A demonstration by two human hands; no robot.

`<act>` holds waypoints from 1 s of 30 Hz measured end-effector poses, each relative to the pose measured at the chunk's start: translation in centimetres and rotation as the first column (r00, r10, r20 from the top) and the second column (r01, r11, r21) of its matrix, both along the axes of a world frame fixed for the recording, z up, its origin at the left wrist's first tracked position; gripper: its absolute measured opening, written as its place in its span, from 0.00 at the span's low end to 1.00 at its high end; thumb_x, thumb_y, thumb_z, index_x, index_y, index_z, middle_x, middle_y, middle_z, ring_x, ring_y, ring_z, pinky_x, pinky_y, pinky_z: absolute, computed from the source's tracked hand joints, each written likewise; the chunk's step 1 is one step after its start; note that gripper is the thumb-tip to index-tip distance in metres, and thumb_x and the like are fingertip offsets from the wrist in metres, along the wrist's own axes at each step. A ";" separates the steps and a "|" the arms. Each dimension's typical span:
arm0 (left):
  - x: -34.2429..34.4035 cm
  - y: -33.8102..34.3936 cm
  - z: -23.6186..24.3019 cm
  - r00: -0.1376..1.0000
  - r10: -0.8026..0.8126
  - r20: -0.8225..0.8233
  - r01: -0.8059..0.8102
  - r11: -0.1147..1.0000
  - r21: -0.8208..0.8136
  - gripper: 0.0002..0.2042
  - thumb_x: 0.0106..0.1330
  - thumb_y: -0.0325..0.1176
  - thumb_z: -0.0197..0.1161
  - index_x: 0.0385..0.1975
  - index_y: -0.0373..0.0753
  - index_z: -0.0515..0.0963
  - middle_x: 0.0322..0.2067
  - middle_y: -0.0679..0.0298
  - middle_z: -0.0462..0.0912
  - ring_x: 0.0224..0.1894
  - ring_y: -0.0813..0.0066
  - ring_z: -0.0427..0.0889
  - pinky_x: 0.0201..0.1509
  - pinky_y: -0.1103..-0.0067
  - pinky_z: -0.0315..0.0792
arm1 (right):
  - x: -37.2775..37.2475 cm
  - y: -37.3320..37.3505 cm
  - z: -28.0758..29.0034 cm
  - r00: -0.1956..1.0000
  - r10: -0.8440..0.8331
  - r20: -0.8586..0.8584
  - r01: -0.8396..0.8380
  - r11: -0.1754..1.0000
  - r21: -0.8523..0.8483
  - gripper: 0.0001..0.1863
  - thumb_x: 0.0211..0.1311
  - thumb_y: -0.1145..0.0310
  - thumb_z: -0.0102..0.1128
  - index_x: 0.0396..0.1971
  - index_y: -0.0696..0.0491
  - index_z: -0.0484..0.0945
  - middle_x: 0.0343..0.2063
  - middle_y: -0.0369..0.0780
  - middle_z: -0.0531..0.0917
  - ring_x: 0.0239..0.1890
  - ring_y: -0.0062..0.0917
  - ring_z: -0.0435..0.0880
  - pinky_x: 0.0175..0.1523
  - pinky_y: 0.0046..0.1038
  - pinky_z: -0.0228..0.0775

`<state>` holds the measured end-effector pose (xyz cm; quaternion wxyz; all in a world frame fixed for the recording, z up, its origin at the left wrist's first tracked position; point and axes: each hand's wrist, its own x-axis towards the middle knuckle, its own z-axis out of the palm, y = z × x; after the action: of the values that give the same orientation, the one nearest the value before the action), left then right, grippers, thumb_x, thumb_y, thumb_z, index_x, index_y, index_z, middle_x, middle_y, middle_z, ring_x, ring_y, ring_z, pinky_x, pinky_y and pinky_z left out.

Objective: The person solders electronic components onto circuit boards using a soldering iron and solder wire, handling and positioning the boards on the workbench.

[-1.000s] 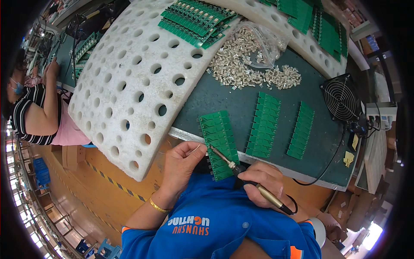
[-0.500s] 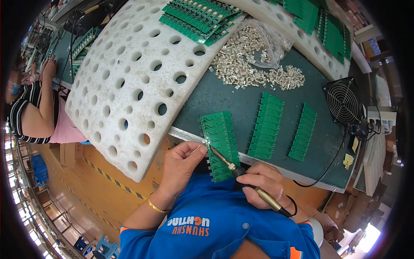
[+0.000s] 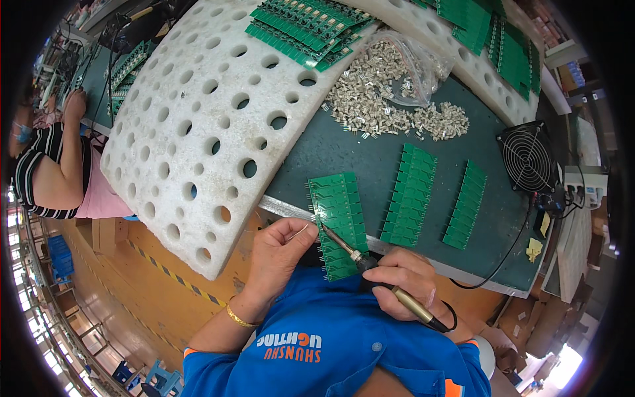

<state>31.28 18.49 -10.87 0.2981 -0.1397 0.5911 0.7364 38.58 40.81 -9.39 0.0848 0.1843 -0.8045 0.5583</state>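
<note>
A strip of green circuit boards (image 3: 340, 221) lies over the near edge of the dark green bench mat (image 3: 370, 155). My right hand (image 3: 407, 281) grips a soldering iron (image 3: 380, 274) like a pen, its tip touching the left edge of that strip. My left hand (image 3: 281, 251) pinches a thin solder wire (image 3: 301, 230) and feeds it toward the iron's tip. Two more strips of green boards (image 3: 410, 195) (image 3: 466, 205) lie on the mat to the right.
A white foam slab with round holes (image 3: 198, 126) covers the left of the bench, carrying green boards (image 3: 304, 30) at its far end. A pile of small metal parts (image 3: 390, 109) spills from a clear bag. A small black fan (image 3: 526, 155) stands right. Another person (image 3: 53, 165) works at left.
My view has shifted slightly. The iron's tip and the solder wire have moved a little farther along the left edge of the board strip; both hands keep their grip.
</note>
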 end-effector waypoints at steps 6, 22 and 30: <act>0.2 -0.1 -0.3 1.000 0.018 -0.001 -0.018 1.000 0.005 0.08 0.69 0.32 0.65 0.39 0.34 0.81 0.30 0.68 0.84 0.25 0.90 0.76 0.26 0.91 0.65 | -0.1 0.1 -0.1 1.000 0.000 0.007 0.000 1.000 -0.017 0.21 0.42 0.78 0.69 0.41 0.55 0.83 0.27 0.41 0.80 0.24 0.31 0.79 0.28 0.30 0.70; 0.3 0.4 0.5 1.000 0.022 0.003 -0.022 0.999 -0.034 0.08 0.68 0.34 0.66 0.39 0.35 0.81 0.29 0.70 0.83 0.24 0.92 0.73 0.24 0.91 0.62 | -0.2 0.1 0.3 1.000 -0.003 0.009 0.003 1.000 -0.020 0.19 0.43 0.80 0.67 0.40 0.56 0.83 0.26 0.41 0.80 0.23 0.30 0.79 0.28 0.30 0.71; 0.2 0.5 0.6 1.000 0.017 -0.010 -0.017 0.999 -0.050 0.08 0.68 0.36 0.66 0.37 0.38 0.82 0.26 0.75 0.80 0.20 0.95 0.64 0.22 0.91 0.54 | 0.9 1.3 1.2 0.998 -0.067 0.014 0.067 0.998 -0.014 0.19 0.43 0.78 0.67 0.41 0.56 0.83 0.26 0.41 0.80 0.24 0.31 0.79 0.28 0.31 0.71</act>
<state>31.50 19.01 -10.24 0.2855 -0.1486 0.6096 0.7245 39.45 42.06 -8.20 0.0994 0.1529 -0.8068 0.5620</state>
